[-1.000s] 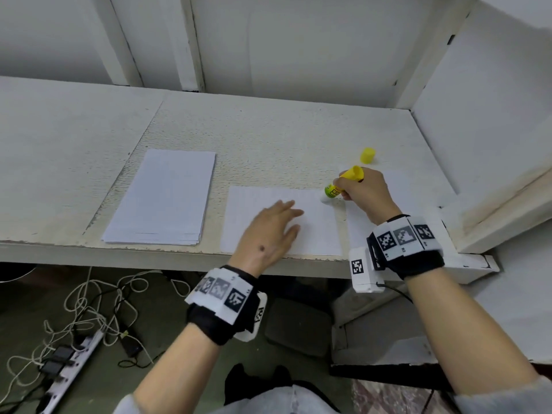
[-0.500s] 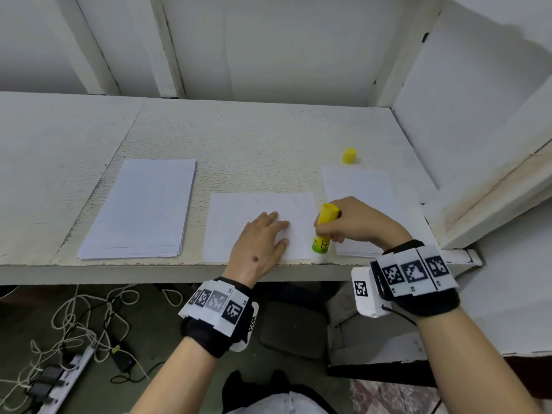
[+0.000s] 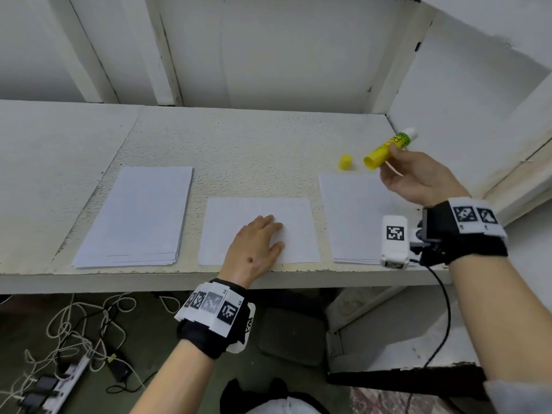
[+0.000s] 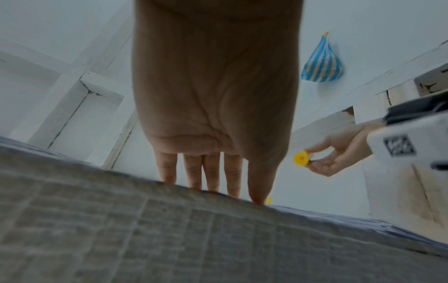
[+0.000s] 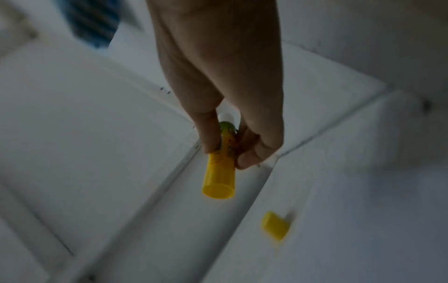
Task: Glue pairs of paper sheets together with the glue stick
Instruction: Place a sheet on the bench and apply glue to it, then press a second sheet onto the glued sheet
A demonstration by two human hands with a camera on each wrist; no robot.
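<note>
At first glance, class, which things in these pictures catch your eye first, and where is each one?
The bright yellow glue stick stands out, uncapped and held up above the right end of the shelf by the right hand. Its small yellow cap stands on the shelf just beyond the right paper stack. The left hand lies flat on the middle sheet.
</note>
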